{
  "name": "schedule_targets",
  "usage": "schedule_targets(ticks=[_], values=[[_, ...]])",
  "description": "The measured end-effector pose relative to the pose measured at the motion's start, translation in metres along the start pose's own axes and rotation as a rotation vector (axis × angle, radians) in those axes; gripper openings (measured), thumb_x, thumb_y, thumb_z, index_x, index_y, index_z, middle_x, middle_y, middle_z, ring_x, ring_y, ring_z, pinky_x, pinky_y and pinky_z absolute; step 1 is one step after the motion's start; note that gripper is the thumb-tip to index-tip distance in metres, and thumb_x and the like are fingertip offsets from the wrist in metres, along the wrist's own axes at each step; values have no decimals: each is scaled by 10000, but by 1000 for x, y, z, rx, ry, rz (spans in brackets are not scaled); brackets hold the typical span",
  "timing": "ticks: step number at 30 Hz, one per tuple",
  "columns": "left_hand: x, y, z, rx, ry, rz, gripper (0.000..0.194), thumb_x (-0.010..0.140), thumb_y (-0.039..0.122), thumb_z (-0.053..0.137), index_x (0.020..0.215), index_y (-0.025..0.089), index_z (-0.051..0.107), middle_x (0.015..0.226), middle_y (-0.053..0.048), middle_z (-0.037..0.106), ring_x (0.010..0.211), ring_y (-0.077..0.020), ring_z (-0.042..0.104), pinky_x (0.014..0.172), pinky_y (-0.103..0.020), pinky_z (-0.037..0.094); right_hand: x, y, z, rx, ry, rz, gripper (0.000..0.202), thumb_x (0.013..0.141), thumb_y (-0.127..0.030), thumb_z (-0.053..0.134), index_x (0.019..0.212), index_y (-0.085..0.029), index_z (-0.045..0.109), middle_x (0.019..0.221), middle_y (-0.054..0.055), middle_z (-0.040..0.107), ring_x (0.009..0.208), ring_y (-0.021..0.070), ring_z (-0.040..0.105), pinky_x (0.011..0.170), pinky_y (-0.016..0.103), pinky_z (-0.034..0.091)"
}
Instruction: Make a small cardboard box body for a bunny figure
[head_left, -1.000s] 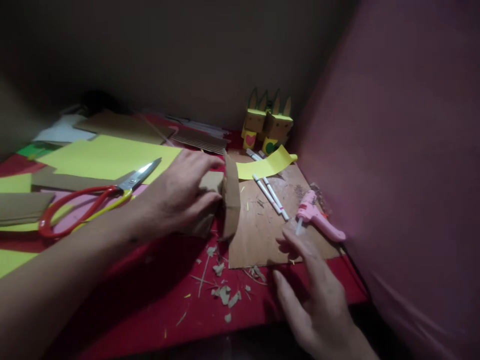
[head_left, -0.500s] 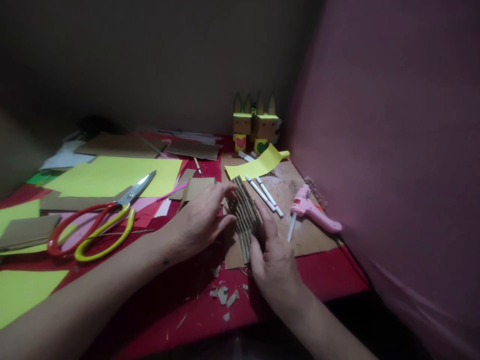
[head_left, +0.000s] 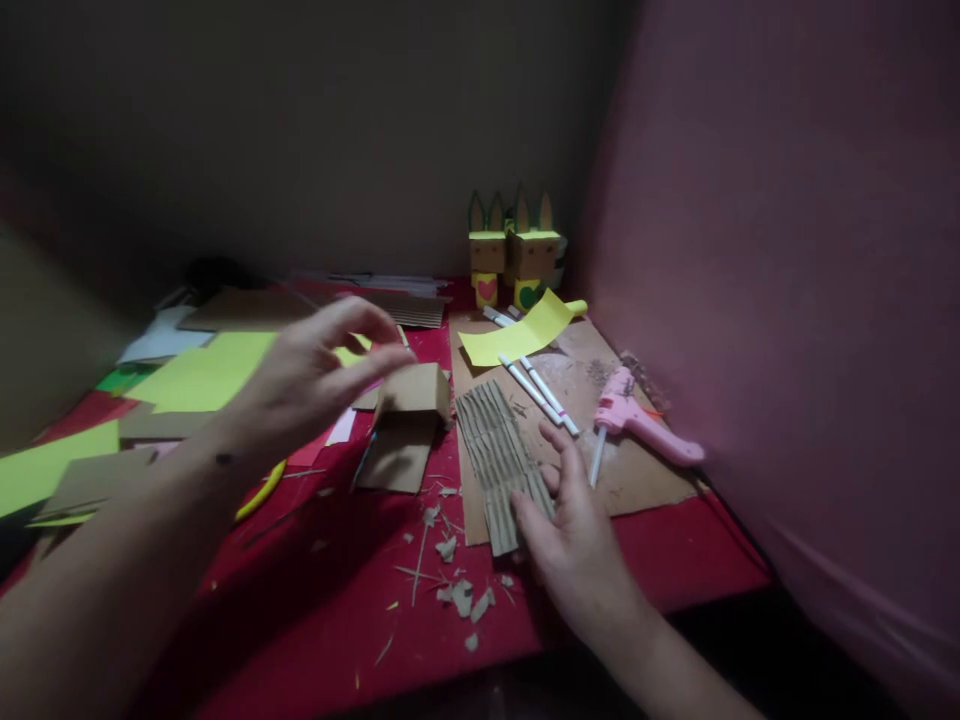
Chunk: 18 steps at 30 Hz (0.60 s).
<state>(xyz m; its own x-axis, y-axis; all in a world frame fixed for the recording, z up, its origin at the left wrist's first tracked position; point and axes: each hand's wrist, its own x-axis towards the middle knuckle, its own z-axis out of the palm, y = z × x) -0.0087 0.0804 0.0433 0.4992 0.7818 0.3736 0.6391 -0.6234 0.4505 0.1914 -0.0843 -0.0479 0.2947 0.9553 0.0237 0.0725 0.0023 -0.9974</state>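
Observation:
A ribbed strip of corrugated cardboard [head_left: 499, 455] lies slanted over the brown cardboard sheet. My right hand [head_left: 574, 510] grips its lower right edge, thumb on top and fingers at the far side. My left hand [head_left: 319, 365] is raised above the left half of the table, its thumb and curved fingers apart with nothing seen between them. Just right of its fingertips stands a folded cardboard piece [head_left: 409, 390] with a flat flap at the front. Beneath my left forearm shows the yellow handle [head_left: 262, 493] of the scissors, whose other parts are hidden.
A pink glue gun [head_left: 634, 420], white markers [head_left: 536, 390] and a curled yellow paper strip [head_left: 517, 335] lie on the brown cardboard sheet [head_left: 637, 485]. Two cardboard figures [head_left: 514, 255] stand behind. Cardboard scraps [head_left: 461, 597] litter the red tablecloth [head_left: 330, 620]. Yellow paper [head_left: 202, 370] lies left.
My left hand has let go of the corrugated strip and moved up and left, over the scissors. The strip now lies flatter, still in my right hand. The view has shifted slightly.

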Motion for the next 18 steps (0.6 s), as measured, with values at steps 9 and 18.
schedule_targets(ticks=[9,18], values=[[23,-22,47,286,-385,198,519,823,458,699,1255,181,623,1126,-144,602,1032,-323,572,860,-433,480,-11,-9,-8,-171,-12,9,477,855,-265,569,1309,-182,451,907,78,691,756,207,716,671,341,591],[-5,22,5,117,-307,302,496,904,570,579,1327,317,519,1098,-48,617,860,-239,598,681,-336,480,-18,-17,-33,-543,72,-341,410,890,-139,513,1297,-184,492,1008,96,667,689,158,659,601,288,583]])
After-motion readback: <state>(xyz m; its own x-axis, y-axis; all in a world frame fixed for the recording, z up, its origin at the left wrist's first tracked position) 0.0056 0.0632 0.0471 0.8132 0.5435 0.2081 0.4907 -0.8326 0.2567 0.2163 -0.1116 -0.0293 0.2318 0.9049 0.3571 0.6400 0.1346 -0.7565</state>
